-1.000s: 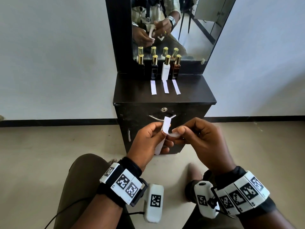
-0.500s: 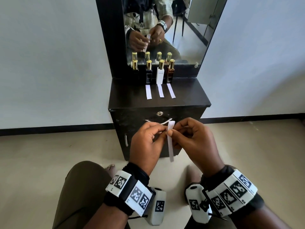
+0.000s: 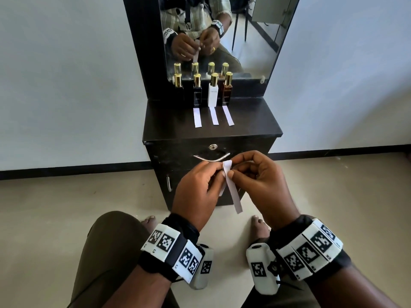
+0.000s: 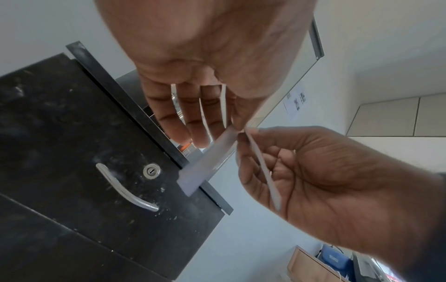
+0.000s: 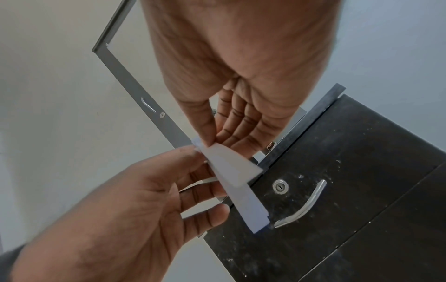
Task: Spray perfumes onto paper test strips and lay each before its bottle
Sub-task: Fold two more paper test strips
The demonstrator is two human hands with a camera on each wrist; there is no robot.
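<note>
Pale-walled room, black vanity table (image 3: 255,130) with mirror, upper centre of head view: strip being parted from a small held stack.

Item: paper strips (image 3: 232,192), mid-frame, in front of the drawer. Since a second ago they have gone from one bent bundle to two fanned pieces, one hanging free; a single strip appears nearly isolated for spraying. Left hand (image 3: 198,190) fingers pinch the top end; right hand (image 3: 262,181) thumb and forefinger pinch beside it. Four bottles (image 3: 213,90) in a row; three laid strips (image 3: 214,116) before the right three; leftmost bottle (image 3: 178,85) has none. Exact strip count in hand unclear; the bottles' rearward sides appear only in the mirror.
</note>
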